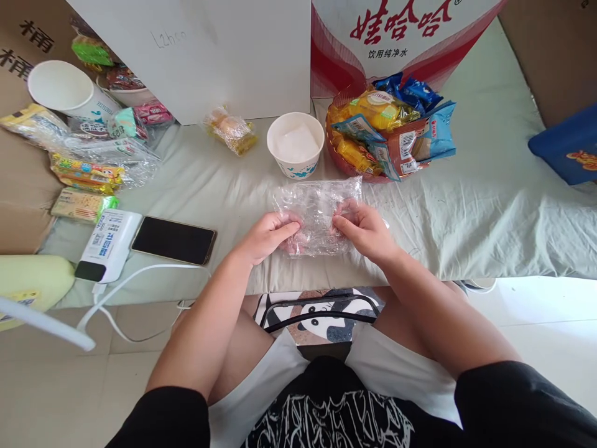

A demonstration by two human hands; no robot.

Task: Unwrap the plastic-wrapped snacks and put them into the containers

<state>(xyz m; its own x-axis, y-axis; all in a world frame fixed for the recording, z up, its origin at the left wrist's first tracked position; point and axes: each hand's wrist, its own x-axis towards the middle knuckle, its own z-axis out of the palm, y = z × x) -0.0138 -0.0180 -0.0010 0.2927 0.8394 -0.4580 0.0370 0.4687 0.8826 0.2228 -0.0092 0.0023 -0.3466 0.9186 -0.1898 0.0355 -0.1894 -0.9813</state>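
Note:
My left hand (268, 235) and my right hand (366, 231) both grip a crumpled clear plastic bag (316, 208), one at each side, just above the pale cloth-covered surface (466, 205). Something pinkish shows through the bag near my fingers; what it is cannot be made out. Directly behind the bag stands a white paper bowl (295, 145) with white contents.
A basket of wrapped snacks (387, 130) sits at the back right. A black phone (174, 239) and a white power bank (108, 244) with a cable lie to the left. Snack packets (86, 174), a paper cup (63, 90) and cardboard boxes fill the back left.

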